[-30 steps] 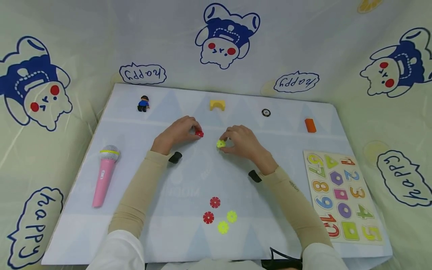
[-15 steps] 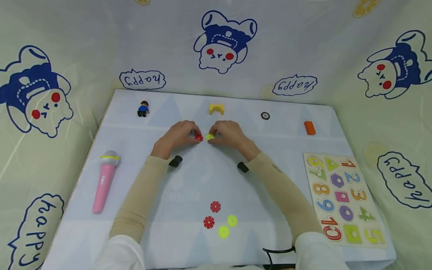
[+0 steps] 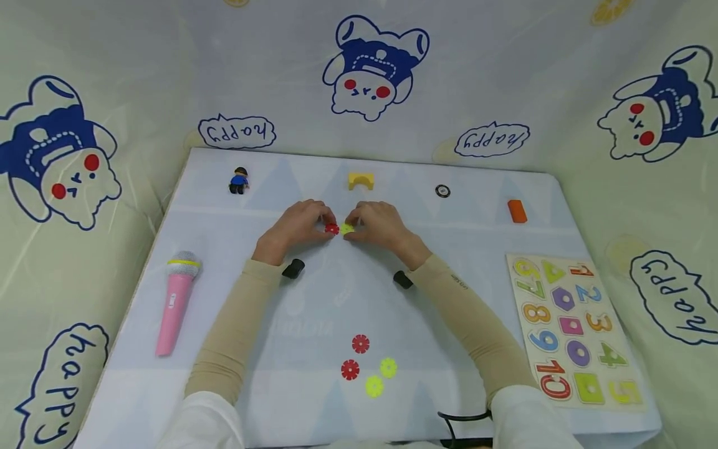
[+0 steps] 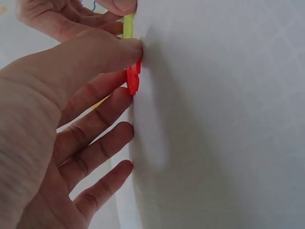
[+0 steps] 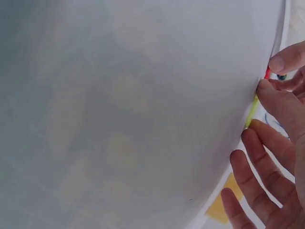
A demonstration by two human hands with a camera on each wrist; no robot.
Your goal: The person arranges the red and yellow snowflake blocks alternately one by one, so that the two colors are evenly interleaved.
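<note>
My left hand point(image 3: 297, 227) pinches a red notched disc point(image 3: 332, 229) between thumb and fingers. Facing it, my right hand point(image 3: 382, 228) pinches a yellow-green notched disc point(image 3: 347, 229). The two discs meet or nearly meet edge to edge near the table's middle; whether they interlock I cannot tell. Seen from the left wrist, the red disc point(image 4: 133, 78) sits edge-on under the thumb, the yellow-green disc point(image 4: 128, 26) just beyond. Nearer my body lie two loose red discs point(image 3: 361, 343) and two loose yellow-green discs point(image 3: 388, 367).
Along the far side stand a toy figure point(image 3: 239, 181), a yellow arch block point(image 3: 361, 181), a small black ring-like disc point(image 3: 442, 191) and an orange block point(image 3: 516, 211). A pink microphone point(image 3: 178, 299) lies left; a number puzzle board point(image 3: 578, 337) lies right.
My right hand has moved left with the yellow-green disc, up to the red one. The left hand has stayed nearly in place. Over the last half second little has shifted.
</note>
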